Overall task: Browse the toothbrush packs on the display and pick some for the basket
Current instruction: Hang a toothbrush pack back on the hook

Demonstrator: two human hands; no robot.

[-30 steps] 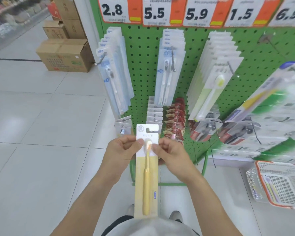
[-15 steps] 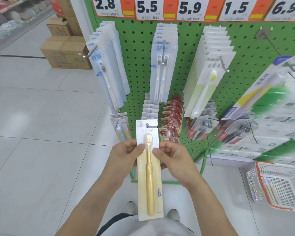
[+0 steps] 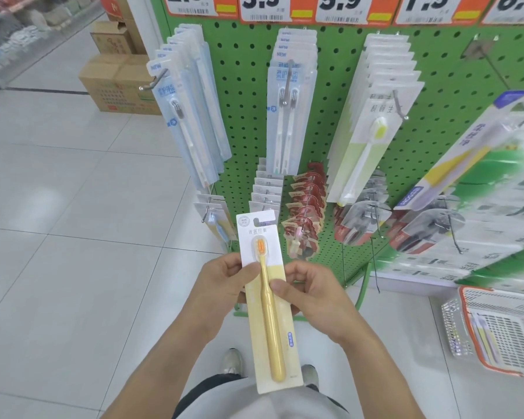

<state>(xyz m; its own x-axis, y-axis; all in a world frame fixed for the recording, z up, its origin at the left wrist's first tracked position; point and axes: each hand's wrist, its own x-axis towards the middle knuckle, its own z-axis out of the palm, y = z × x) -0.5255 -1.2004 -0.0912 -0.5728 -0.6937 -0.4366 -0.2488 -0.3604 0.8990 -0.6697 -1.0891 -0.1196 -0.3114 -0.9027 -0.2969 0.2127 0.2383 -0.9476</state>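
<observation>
Now: both hands pinching one toothbrush pack.
Left hand and right hand clamp opposite edges; long axis runs away from body; basket lies right, nearer right hand.

Pale tiled floor (glossy) beside stacked cardboard boxes.
</observation>
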